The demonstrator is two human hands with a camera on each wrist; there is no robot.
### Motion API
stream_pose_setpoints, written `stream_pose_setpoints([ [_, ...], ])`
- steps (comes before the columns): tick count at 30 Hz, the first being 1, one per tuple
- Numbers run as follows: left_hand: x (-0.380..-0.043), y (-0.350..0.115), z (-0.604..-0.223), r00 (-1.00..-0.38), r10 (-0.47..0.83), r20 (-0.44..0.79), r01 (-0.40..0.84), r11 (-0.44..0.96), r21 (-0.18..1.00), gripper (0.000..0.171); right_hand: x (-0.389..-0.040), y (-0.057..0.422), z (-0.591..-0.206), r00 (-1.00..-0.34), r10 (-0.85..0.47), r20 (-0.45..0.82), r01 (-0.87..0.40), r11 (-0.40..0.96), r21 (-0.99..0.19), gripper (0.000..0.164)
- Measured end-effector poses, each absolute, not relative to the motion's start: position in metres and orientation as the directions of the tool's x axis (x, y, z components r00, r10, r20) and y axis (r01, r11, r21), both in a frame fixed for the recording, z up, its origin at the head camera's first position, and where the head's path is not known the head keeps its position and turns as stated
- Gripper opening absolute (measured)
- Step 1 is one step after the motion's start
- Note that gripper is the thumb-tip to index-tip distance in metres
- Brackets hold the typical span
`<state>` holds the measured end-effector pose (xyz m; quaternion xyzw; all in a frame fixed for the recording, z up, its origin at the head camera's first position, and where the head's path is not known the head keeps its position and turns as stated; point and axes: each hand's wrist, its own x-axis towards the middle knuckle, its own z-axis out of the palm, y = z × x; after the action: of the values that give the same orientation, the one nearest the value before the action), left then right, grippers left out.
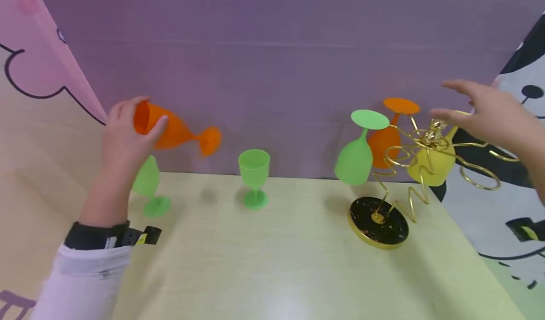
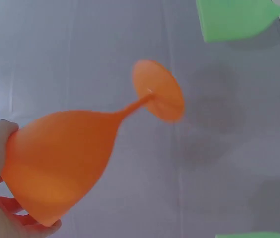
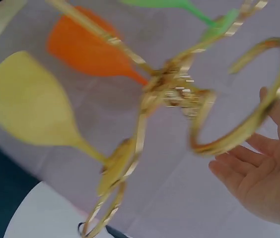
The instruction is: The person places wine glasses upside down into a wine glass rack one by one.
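Note:
My left hand grips an orange goblet by its bowl near the rim, thumb on one side and fingers on the other. The goblet is held in the air, tipped sideways with its foot towards the right; in the left wrist view its stem and foot point away from the hand. My right hand is beside the top of a gold wire goblet rack, fingers extended, thumb apart. In the right wrist view the hand lies behind a curved gold arm of the rack.
Upside down on the rack hang a green goblet, an orange goblet and a yellow goblet. Its round black base stands on the pale table. Two green goblets stand upright towards the back, one partly behind the left forearm.

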<state>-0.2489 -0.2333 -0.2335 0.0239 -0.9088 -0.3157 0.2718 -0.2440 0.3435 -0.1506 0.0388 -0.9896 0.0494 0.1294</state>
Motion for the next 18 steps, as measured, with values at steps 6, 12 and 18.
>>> stream_pose_setpoints([
  [6,-0.236,-0.214,-0.233,-0.828,-0.256,0.499,0.216,0.675,0.705,0.058,-0.207,0.324,-0.146,-0.9,-0.053,0.434,-0.183,0.947,-0.263,0.077],
  [12,-0.222,-0.191,-0.256,-0.794,-0.268,0.545,0.426,0.395,0.814,0.047,-0.17,0.292,-0.166,-0.774,-0.192,0.604,-0.446,0.842,-0.303,0.073],
  [18,-0.21,-0.164,-0.283,-0.857,-0.243,0.454,0.45,0.076,0.89,0.036,-0.138,0.253,-0.21,-0.557,-0.335,0.76,-0.7,0.682,-0.213,0.082],
])
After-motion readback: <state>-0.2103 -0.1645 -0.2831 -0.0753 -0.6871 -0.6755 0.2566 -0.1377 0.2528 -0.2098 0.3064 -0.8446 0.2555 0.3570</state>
